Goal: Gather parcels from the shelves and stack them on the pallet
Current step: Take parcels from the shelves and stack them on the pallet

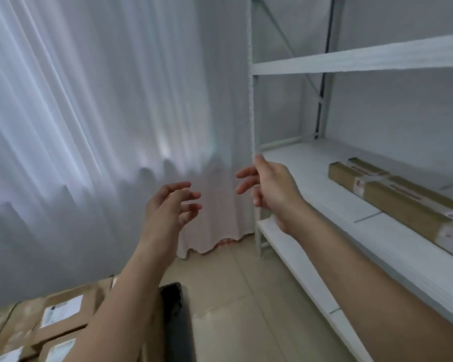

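Observation:
A long, flat brown cardboard parcel point(403, 202) with white labels lies on the middle board of a white metal shelf rack point(322, 189) at the right. My right hand point(270, 186) hovers in front of the rack's front-left post, fingers spread, holding nothing. My left hand point(171, 205) floats to its left before the curtain, fingers loosely curled and apart, also empty. Both hands are well left of the long parcel. Several labelled cardboard parcels point(50, 322) are stacked at the bottom left, partly hidden by my left forearm.
A white curtain point(89, 126) covers the wall at the left and reaches the floor. Beige floor tiles point(233, 296) lie between the stack and the rack. A black object point(175, 309) sits beside the stacked parcels. The rack's upper board point(364, 60) and lowest board point(298, 262) carry nothing visible.

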`<action>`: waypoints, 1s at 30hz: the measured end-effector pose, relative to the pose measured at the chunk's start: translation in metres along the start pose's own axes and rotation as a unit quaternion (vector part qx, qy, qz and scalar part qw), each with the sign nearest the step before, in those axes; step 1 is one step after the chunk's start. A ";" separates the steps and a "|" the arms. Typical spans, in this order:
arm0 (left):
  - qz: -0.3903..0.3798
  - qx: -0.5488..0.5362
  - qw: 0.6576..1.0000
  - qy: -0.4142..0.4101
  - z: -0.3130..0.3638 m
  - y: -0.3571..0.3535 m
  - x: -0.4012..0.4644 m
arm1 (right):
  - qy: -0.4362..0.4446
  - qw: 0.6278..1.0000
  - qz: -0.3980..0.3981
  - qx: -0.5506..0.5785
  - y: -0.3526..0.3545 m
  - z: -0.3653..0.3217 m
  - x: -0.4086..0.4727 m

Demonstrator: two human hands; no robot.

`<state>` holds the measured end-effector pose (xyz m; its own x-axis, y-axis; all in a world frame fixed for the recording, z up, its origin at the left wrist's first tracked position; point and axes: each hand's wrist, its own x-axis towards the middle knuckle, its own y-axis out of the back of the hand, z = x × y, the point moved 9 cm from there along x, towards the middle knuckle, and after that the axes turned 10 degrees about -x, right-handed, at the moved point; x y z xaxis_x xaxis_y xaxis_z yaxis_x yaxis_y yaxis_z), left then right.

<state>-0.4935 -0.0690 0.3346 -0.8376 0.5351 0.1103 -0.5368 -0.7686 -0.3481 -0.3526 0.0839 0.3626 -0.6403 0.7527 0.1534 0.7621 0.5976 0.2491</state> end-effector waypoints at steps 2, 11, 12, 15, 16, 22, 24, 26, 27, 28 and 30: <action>-0.061 -0.017 0.998 0.003 -0.001 -0.040 -0.021 | 0.001 0.997 0.081 0.015 0.046 0.000 -0.031; -0.265 -0.106 0.957 0.059 -0.021 -0.233 -0.163 | -0.010 0.954 0.300 -0.008 0.250 -0.010 -0.201; -0.286 -0.114 0.950 0.061 -0.021 -0.254 -0.183 | -0.006 0.947 0.320 -0.012 0.271 -0.014 -0.223; -0.339 -0.147 0.927 0.059 -0.015 -0.316 -0.250 | 0.017 0.926 0.377 -0.028 0.332 -0.028 -0.293; -0.355 -0.161 0.919 0.056 -0.013 -0.337 -0.274 | 0.028 0.918 0.394 -0.032 0.351 -0.033 -0.319; -0.444 -0.250 0.859 0.050 0.003 -0.455 -0.458 | 0.061 0.857 0.503 -0.096 0.470 -0.060 -0.498; -0.465 -0.284 0.838 0.037 0.016 -0.482 -0.521 | 0.066 0.828 0.545 -0.114 0.508 -0.069 -0.563; -0.490 -0.316 0.812 0.035 0.028 -0.506 -0.582 | 0.058 0.801 0.581 -0.132 0.540 -0.077 -0.624; -0.503 -0.330 0.798 0.041 0.032 -0.517 -0.610 | 0.050 0.787 0.598 -0.146 0.552 -0.080 -0.652; -0.517 -0.341 0.784 0.049 0.035 -0.528 -0.638 | 0.043 0.772 0.613 -0.160 0.564 -0.083 -0.680; -0.544 -0.348 0.761 0.062 0.038 -0.547 -0.694 | 0.040 0.745 0.643 -0.169 0.582 -0.090 -0.732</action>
<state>0.3779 -0.0328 0.4835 0.1037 0.7831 0.6132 -0.6853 0.5031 -0.5266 0.5509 -0.1445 0.4815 0.5863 0.6155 0.5268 0.6910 -0.7193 0.0714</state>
